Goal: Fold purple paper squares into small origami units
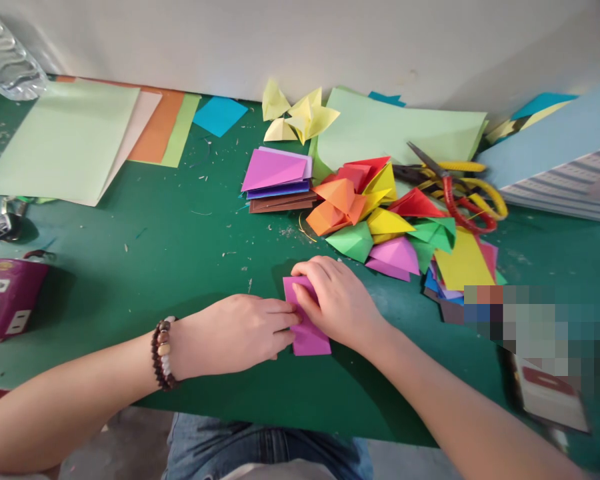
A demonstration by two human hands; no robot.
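1. Worktable [180, 233]: green, littered with small scraps. Clock directions are taken from the purple folded paper, with twelve pointing away from the wearer.
2. Paper sheets [70, 133]: pale green uppermost, fanned over other colours, at ten o'clock, well apart from the hands.
3. Folded pieces [340, 197]: red, orange, yellow, green and pink, heaped at one o'clock, near the right hand.
4. Left hand [230, 337]: at nine o'clock, fingertips touching the paper's left edge. Thumb largely hidden; whether it pinches or merely presses cannot be told.
5. Right hand [337, 297]: at two o'clock, grasping the far part of the paper, thumb along its top face, fingers bent at the far end.
6. Scissors [447, 193]: red-handled, between one and two o'clock, beyond the folded pieces.
7. Paper stack [275, 170]: purple on top, just short of twelve o'clock.
8. Purple folded paper [311, 337]: lying at the near edge's middle stretch, under both hands. Judged very light, moderately stiff along folds, easily creased, slightly slippery. Recommended hold: fingertips flat beside the folded edge, the opposite end steadied; avoid squeezing corners.
9. Bracelet [164, 347]: beaded, on the left wrist, between eight and nine o'clock.
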